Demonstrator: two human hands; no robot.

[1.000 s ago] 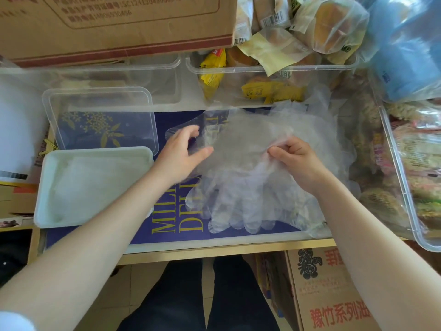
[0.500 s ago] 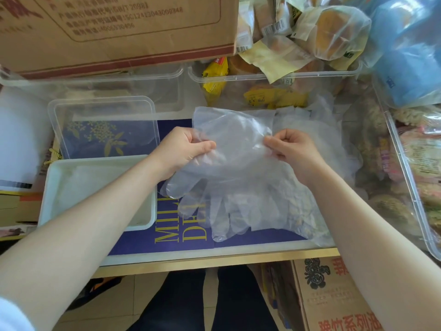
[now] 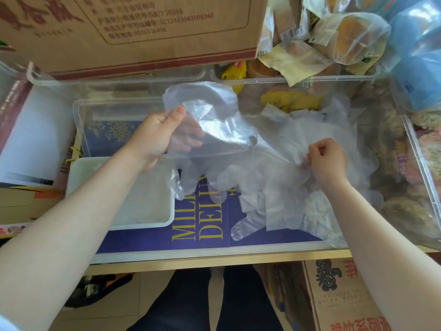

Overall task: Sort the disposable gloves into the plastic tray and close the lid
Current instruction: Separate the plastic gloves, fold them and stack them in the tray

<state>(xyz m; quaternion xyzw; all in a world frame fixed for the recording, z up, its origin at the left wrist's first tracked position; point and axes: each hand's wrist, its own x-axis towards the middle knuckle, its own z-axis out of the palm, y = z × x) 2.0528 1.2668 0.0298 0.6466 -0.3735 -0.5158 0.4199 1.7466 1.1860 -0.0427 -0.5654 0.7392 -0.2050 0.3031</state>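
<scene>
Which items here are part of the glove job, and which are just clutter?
Job: lifted glove in left hand; glove pile under right hand; white tray; clear lid.
Clutter: cardboard box; snack bin; blue bag.

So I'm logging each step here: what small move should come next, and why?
Probably carry the clear plastic glove that the left hand grips down into the white plastic tray beside it. The right hand pinches the loose glove pile, holding it back.

Single head view, looking steeply down, close over table (image 3: 214, 255).
</scene>
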